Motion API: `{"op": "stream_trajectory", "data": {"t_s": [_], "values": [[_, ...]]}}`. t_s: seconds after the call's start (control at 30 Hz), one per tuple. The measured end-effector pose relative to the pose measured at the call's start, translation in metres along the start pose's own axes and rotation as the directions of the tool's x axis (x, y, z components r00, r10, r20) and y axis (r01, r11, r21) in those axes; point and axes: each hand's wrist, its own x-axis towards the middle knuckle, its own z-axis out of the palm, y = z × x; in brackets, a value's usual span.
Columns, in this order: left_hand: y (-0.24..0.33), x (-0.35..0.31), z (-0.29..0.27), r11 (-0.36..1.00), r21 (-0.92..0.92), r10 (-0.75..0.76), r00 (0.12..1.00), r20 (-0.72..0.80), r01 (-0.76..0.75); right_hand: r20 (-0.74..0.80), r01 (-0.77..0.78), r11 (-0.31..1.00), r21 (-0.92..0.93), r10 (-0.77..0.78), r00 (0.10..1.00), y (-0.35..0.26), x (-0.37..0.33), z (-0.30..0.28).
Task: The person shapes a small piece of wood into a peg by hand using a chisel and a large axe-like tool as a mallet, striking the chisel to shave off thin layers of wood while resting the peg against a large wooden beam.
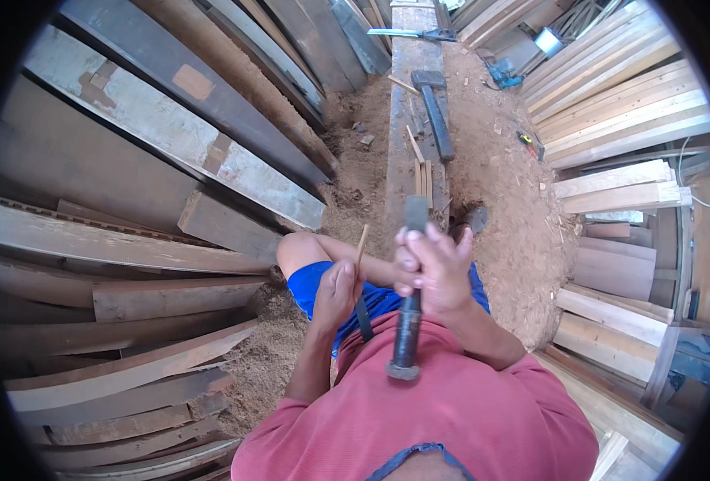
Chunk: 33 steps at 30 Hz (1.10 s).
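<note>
My left hand (pixel 337 293) is closed around a thin wooden stick (pixel 363 243), which points up and away from me. My right hand (pixel 439 271) grips a chisel (pixel 407 333) in front of my chest. The chisel's broad grey blade points away from me, and its dark handle comes back toward my shirt. Beyond the blade, several slim wooden strips (pixel 423 178) lie on a narrow plank bench (pixel 403 112). A mallet (pixel 437 120) with a dark head and long handle rests farther up this bench.
Wooden boards (pixel 234 164) crowd the left side. Stacked light timber (pixel 627 112) fills the right. Sawdust and shavings (pixel 515 208) cover the floor, where a blue power tool (pixel 503 74) and a yellow-and-black tape measure (pixel 529 143) lie. A handsaw (pixel 403 34) rests across the bench's far end.
</note>
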Motion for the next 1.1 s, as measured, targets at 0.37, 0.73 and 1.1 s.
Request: {"op": "stream_trajectory", "data": {"t_s": [0.37,0.73,1.1], "values": [[0.034,0.014,0.016,0.756,0.400,0.558,0.830,0.021,-0.518,0.185,-0.161,0.986,-0.040,0.166,0.969,0.024,-0.017,0.014],[-0.017,-0.041,-0.003,0.999,0.037,0.022,0.999,0.048,-0.024,0.090,0.304,0.871,-0.386,-0.292,0.952,-0.045,-0.020,-0.023],[0.002,0.014,0.023,0.946,0.088,0.311,0.950,0.021,-0.312,0.195,0.347,0.600,-0.721,-0.304,0.932,-0.028,0.022,-0.018]]}}
